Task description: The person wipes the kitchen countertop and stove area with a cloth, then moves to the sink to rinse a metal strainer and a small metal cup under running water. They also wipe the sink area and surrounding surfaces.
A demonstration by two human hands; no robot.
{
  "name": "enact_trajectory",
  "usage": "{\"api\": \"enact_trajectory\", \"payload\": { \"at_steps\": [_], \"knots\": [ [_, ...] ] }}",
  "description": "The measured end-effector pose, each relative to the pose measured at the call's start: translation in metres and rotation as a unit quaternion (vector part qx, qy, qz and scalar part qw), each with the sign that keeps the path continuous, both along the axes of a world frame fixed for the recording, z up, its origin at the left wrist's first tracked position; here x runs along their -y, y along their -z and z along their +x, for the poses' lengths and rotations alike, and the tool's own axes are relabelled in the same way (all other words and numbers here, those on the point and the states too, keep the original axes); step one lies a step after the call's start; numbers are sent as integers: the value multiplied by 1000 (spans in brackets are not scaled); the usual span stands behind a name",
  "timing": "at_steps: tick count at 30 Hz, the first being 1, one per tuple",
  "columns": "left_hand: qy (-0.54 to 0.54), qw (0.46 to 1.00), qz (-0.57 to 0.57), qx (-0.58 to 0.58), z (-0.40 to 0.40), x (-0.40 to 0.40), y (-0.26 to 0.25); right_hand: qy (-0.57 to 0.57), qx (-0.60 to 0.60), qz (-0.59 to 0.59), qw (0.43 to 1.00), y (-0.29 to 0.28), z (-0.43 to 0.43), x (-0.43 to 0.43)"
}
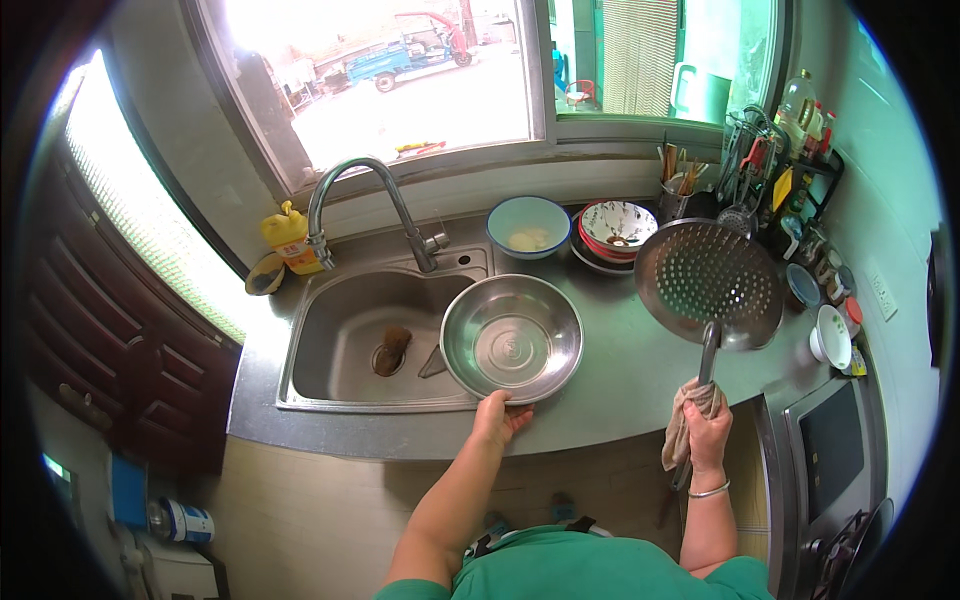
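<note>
My left hand (501, 421) grips the near rim of a wide stainless steel basin (517, 315), thumb on top and fingers beneath. The basin looks empty and overlaps the right end of the sink (337, 360). Wrapped in a beige cloth (677, 433), the handle of a large perforated metal strainer ladle (712, 281) is held in my right hand (709, 435). The ladle's round bowl is above the right part of the counter, with nothing seen in it. A brown scrubbing pad or similar object (394, 349) lies over the sink drain.
A curved faucet (375, 169) rises behind the sink. Along the back stand a yellow jug (292, 236), a pale enamel bowl (529, 217) with yellowish pieces, stacked patterned bowls (619, 225) and a utensil holder (675, 199). Jars and a white bowl (831, 337) line the right wall.
</note>
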State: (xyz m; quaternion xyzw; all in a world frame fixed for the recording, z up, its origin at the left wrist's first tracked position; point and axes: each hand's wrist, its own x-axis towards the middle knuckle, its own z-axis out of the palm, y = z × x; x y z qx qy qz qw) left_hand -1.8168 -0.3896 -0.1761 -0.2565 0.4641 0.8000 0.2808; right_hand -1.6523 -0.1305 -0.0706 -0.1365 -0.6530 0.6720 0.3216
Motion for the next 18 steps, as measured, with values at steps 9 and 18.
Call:
{"api": "enact_trajectory", "payload": {
  "at_steps": [9, 18],
  "knots": [
    [-225, 683, -509, -472, -38, 69, -29, -40, 73, -37, 996, 53, 6, -36],
    [-179, 900, -303, -256, -15, 77, -82, -193, 76, -140, 968, 42, -17, 3]
  ]
}}
